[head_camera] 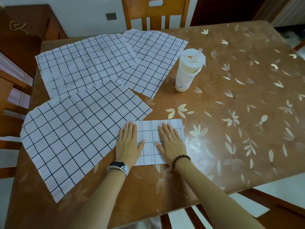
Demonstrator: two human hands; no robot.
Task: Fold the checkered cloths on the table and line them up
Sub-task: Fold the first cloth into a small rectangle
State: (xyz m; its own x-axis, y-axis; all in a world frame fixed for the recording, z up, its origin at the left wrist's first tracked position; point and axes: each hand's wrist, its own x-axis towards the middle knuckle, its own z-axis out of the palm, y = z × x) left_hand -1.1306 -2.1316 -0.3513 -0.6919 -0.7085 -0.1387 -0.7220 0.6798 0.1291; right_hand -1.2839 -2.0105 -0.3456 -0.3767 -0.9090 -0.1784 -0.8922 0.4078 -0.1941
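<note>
A brown floral surface (231, 90) carries three unfolded checkered cloths (85, 63) spread across its left half, overlapping. At the near edge lies a folded cloth (150, 139), pressed flat by a left hand (127, 144) and right hand (171, 142), each grip open, fingers together. A lidded cup (188, 70) stands beyond.

both bare forearms reach forward from the bottom of the view, roughly parallel. the left hand (127, 144) lies flat, palm down, fingers together and pointing away, thumb spread toward the right. the right hand (171, 142) lies flat beside it, palm down, fingers slightly fanned, thumb spread toward the left. the two thumbs are near but apart.
</note>
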